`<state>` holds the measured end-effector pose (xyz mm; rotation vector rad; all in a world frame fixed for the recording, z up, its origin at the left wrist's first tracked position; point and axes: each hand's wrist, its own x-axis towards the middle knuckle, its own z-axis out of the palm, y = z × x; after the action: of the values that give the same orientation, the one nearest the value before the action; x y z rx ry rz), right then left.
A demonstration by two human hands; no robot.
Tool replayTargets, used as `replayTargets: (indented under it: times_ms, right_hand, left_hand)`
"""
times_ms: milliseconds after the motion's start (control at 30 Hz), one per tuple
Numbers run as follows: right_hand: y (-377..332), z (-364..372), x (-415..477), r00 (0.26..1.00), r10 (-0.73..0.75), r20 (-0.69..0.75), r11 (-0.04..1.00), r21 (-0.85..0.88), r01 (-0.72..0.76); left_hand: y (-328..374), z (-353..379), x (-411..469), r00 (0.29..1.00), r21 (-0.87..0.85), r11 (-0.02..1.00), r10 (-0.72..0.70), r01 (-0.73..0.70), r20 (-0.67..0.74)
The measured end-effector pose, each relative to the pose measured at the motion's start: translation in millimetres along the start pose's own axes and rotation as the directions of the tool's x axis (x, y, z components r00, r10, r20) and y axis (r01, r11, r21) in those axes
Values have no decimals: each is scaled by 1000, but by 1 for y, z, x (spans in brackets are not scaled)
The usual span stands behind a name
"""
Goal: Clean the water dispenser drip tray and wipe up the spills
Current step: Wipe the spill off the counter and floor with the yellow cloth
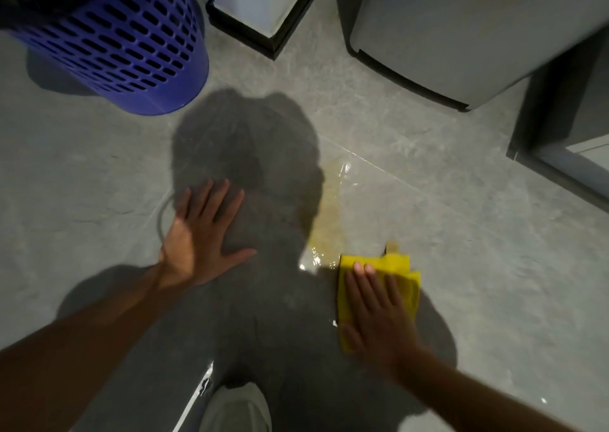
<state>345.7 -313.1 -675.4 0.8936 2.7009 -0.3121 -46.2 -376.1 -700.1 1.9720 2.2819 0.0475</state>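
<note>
A folded yellow cloth (400, 268) lies flat on the grey tiled floor. My right hand (375, 313) presses down on it with straight fingers. A yellowish wet spill (333, 207) stretches from the cloth's far edge up toward the middle of the floor, glinting in places. My left hand (201, 234) rests flat on the floor to the left, fingers spread, apart from the spill. The base of a grey appliance (461, 32) stands at the back right; no drip tray is visible.
A blue perforated bin (125, 46) with a black liner stands at the back left. A white cabinet corner with black trim (260, 13) is at the back centre. A dark frame (560, 141) runs along the right. My knee (235, 408) is at the bottom.
</note>
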Motion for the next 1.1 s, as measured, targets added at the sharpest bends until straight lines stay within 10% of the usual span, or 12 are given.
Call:
replayTargets:
  times_ms: [200, 433, 667, 900, 1100]
  right_hand:
    - [-111, -6, 15, 837, 523, 158, 800, 248, -547]
    - [-69, -55, 169, 655, 751, 84, 598, 335, -728]
    - [66, -101, 265, 967, 238, 96, 964, 97, -247]
    - [105, -106, 231, 927, -325, 185, 897, -249, 365]
    - [70, -62, 132, 971, -233, 57, 942, -234, 240]
  left_hand:
    - [1, -1, -2, 1000, -4, 1000, -11, 11, -6]
    - [2, -2, -1, 1000, -9, 1000, -20, 20, 8]
    - [2, -3, 0, 1000, -16, 1000, -18, 18, -5]
    - [2, 0, -1, 999, -15, 1000, -18, 17, -38]
    - [4, -1, -2, 997, -14, 1000, -24, 23, -68]
